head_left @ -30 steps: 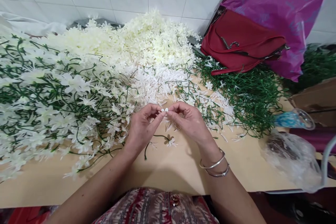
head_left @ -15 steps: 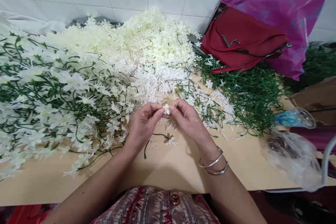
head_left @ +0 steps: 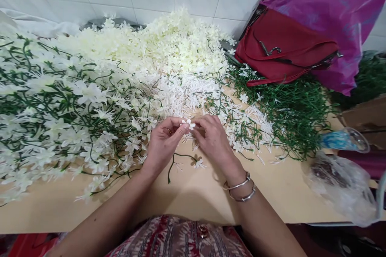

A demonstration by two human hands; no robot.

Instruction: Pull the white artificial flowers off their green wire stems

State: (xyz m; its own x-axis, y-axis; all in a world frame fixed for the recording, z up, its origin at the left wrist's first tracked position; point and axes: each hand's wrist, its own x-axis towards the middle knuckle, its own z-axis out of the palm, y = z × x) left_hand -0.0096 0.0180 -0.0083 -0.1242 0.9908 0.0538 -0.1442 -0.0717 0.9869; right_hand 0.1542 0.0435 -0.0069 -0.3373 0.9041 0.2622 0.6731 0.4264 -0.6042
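Head view: our left hand (head_left: 165, 138) pinches one small white petalled flower (head_left: 188, 124); our right hand (head_left: 214, 138) curls beside it, grip unclear. Below the fingers, one loose white blossom (head_left: 199, 164); right of them, two silver bangles (head_left: 249, 195), one red handbag (head_left: 289, 42).

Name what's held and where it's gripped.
A small white flower, pinched at its petal edge by the left hand; whether the right hand grips it too can't be told.

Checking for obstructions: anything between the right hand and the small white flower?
Nothing visible: the left hand pinches the small white flower, and the right hand is close beside it. Whether the right hand touches it is unclear.
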